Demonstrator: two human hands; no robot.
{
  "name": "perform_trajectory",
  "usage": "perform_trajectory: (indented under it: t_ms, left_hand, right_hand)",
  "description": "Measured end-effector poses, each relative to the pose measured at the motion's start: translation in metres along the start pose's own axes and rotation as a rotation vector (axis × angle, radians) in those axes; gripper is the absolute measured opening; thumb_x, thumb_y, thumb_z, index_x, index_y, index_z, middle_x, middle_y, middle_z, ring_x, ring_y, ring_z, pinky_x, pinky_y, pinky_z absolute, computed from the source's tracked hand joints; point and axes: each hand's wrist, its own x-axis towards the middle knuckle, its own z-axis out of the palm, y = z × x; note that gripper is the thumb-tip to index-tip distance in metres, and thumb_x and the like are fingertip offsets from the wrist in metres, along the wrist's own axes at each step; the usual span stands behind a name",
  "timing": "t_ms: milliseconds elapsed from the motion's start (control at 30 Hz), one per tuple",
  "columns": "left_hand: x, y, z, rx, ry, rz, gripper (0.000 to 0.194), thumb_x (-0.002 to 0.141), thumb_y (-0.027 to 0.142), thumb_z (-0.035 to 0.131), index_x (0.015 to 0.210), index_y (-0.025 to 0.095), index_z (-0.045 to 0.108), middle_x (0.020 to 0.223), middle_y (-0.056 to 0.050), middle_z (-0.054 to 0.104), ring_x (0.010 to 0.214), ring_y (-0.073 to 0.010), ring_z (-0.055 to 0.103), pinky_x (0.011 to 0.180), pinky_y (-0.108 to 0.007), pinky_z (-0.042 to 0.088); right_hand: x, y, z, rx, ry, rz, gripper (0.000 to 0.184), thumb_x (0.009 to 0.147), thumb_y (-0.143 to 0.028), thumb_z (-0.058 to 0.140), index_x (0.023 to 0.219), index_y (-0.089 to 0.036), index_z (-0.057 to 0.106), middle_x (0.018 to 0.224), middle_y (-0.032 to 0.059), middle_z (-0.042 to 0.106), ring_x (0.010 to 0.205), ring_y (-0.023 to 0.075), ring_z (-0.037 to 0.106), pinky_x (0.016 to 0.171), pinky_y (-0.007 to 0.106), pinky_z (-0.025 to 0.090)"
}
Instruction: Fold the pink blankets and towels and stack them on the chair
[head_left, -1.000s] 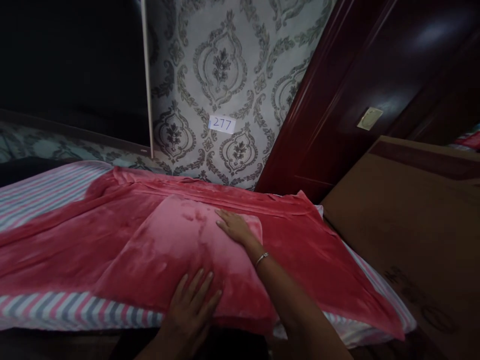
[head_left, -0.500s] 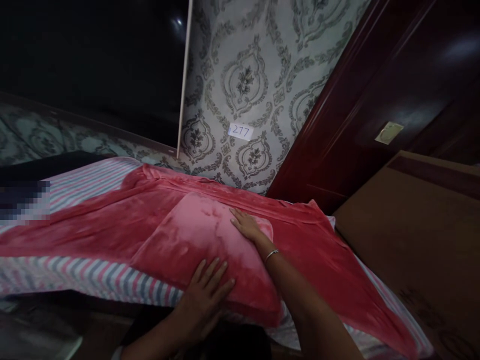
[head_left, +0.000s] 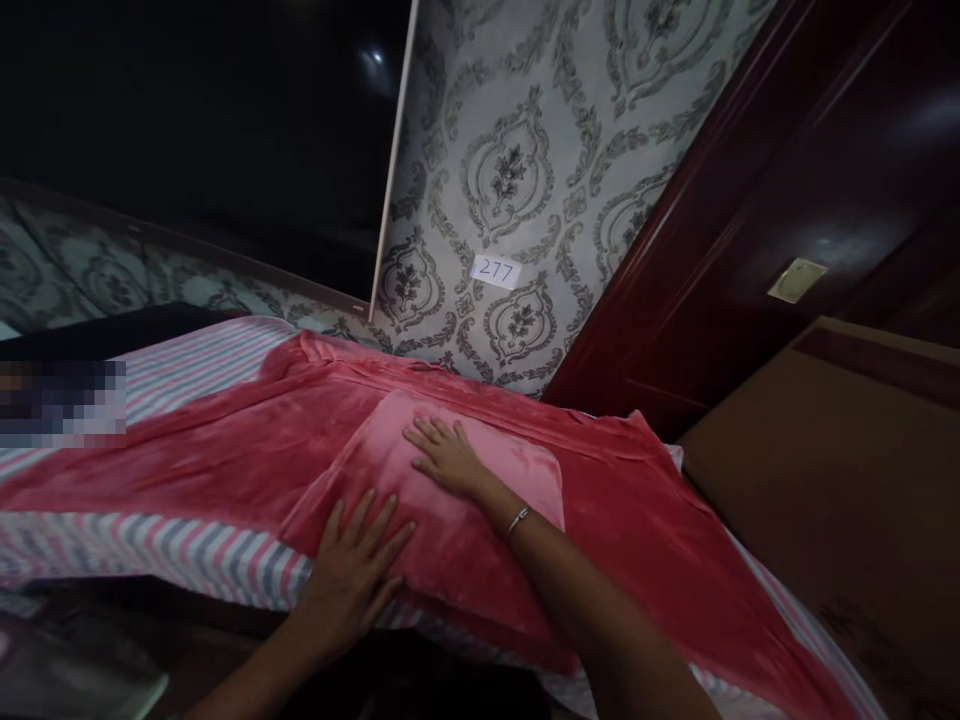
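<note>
A folded pink-red plush piece [head_left: 480, 545], maybe a garment or a blanket, lies flat on a larger spread of the same red plush cloth [head_left: 637, 540]. My left hand [head_left: 349, 570] rests on its near left part, fingers spread. Farther back, my right hand [head_left: 446, 455] lies palm down on the paler pink part, fingers apart, a thin bracelet on the wrist. Neither hand grips anything. Beneath the plush is a striped sheet [head_left: 202, 560] in white, pink and grey.
A large dark screen [head_left: 202, 140] hangs on the patterned wall [head_left: 510, 110] at the back left. A paper marked 277 [head_left: 496, 271] is on the wall. To the right stand a dark red door panel [head_left: 720, 230] and a big cardboard box [head_left: 832, 470].
Both hands have slid to the left over the folded plush, and it looks flatter now. The view has shifted slightly.
</note>
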Motion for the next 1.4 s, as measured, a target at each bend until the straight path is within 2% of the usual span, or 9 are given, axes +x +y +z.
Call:
perform_trajectory:
  t_ms: [133, 233, 433, 633, 733, 833, 967, 1233, 1400]
  left_hand:
    - [-0.005, 0.001, 0.006, -0.050, -0.011, -0.031, 0.056, 0.089, 0.047, 0.064, 0.142, 0.030, 0.058, 0.153, -0.008, 0.052, 0.152, -0.0323, 0.028, 0.126, -0.056, 0.008]
    - [-0.007, 0.000, 0.007, -0.046, 0.001, -0.035, 0.054, 0.090, 0.041, 0.063, 0.143, 0.030, 0.057, 0.154, -0.008, 0.051, 0.152, -0.0329, 0.028, 0.126, -0.056, 0.010]
    - [-0.005, 0.003, 0.005, -0.017, 0.008, -0.023, 0.051, 0.090, 0.033, 0.061, 0.141, 0.028, 0.059, 0.152, -0.010, 0.053, 0.151, -0.0340, 0.030, 0.125, -0.059, 0.013]
    - [0.002, -0.004, -0.017, 0.048, -0.052, 0.068, 0.053, 0.094, 0.040, 0.057, 0.143, 0.021, 0.056, 0.151, -0.012, 0.053, 0.149, -0.0322, 0.034, 0.126, -0.055, 0.009]
    - [0.000, -0.020, -0.030, 0.058, -0.003, 0.072, 0.045, 0.096, 0.027, 0.052, 0.140, 0.018, 0.057, 0.144, -0.011, 0.060, 0.144, -0.0285, 0.043, 0.126, -0.055, 0.010]
    - [-0.006, -0.040, -0.036, 0.094, 0.037, 0.029, 0.046, 0.093, 0.015, 0.052, 0.137, 0.021, 0.059, 0.138, -0.011, 0.065, 0.142, -0.0280, 0.046, 0.125, -0.057, 0.016]
    - [-0.017, -0.056, -0.029, 0.096, 0.033, -0.002, 0.049, 0.092, 0.016, 0.054, 0.141, 0.018, 0.056, 0.144, -0.015, 0.059, 0.144, -0.0296, 0.043, 0.115, -0.049, 0.038]
    - [-0.027, -0.057, -0.016, 0.057, 0.094, -0.044, 0.044, 0.091, 0.013, 0.057, 0.135, 0.016, 0.059, 0.142, -0.017, 0.060, 0.140, -0.0301, 0.049, 0.107, -0.044, 0.047]
    - [-0.026, -0.058, -0.017, 0.069, 0.079, -0.046, 0.043, 0.091, 0.013, 0.057, 0.133, 0.017, 0.060, 0.139, -0.016, 0.062, 0.137, -0.0299, 0.052, 0.104, -0.043, 0.048]
  right_hand:
    - [0.017, 0.026, -0.003, 0.030, -0.037, 0.170, 0.064, 0.103, -0.061, 0.032, 0.161, -0.038, 0.021, 0.171, 0.0021, 0.016, 0.156, 0.0312, 0.017, 0.120, 0.063, 0.020]
    - [0.023, 0.033, 0.005, 0.056, -0.025, 0.221, 0.065, 0.103, -0.062, 0.032, 0.161, -0.037, 0.021, 0.170, 0.0037, 0.020, 0.153, 0.0294, 0.027, 0.121, 0.055, 0.025]
    - [0.023, 0.033, 0.017, 0.034, 0.009, 0.238, 0.063, 0.103, -0.059, 0.034, 0.161, -0.036, 0.023, 0.169, 0.0034, 0.023, 0.151, 0.0280, 0.031, 0.121, 0.051, 0.026]
    - [0.019, 0.014, -0.001, 0.013, 0.023, 0.288, 0.060, 0.104, -0.052, 0.037, 0.160, -0.034, 0.025, 0.169, 0.0056, 0.022, 0.155, 0.0295, 0.020, 0.120, 0.058, 0.024]
    - [0.016, -0.017, -0.005, 0.003, 0.047, 0.177, 0.055, 0.105, -0.046, 0.036, 0.159, -0.033, 0.030, 0.170, 0.0046, 0.020, 0.157, 0.0307, 0.011, 0.121, 0.062, 0.017]
    - [0.015, -0.054, -0.001, 0.021, 0.027, -0.111, 0.052, 0.106, -0.043, 0.036, 0.157, -0.037, 0.032, 0.170, 0.0006, 0.018, 0.157, 0.0277, 0.010, 0.123, 0.062, 0.013]
    - [0.029, -0.075, 0.006, 0.038, -0.002, -0.266, 0.052, 0.107, -0.046, 0.031, 0.158, -0.035, 0.031, 0.169, 0.0018, 0.022, 0.157, 0.0248, 0.015, 0.123, 0.062, 0.014]
    - [0.088, -0.031, 0.003, 0.055, -0.034, -0.067, 0.057, 0.105, -0.055, 0.032, 0.157, -0.032, 0.035, 0.168, 0.0050, 0.027, 0.156, 0.0269, 0.018, 0.123, 0.061, 0.014]
    - [0.116, -0.006, 0.010, 0.159, -0.033, 0.084, 0.059, 0.105, -0.056, 0.030, 0.157, -0.029, 0.037, 0.166, 0.0060, 0.032, 0.154, 0.0254, 0.025, 0.123, 0.052, 0.022]
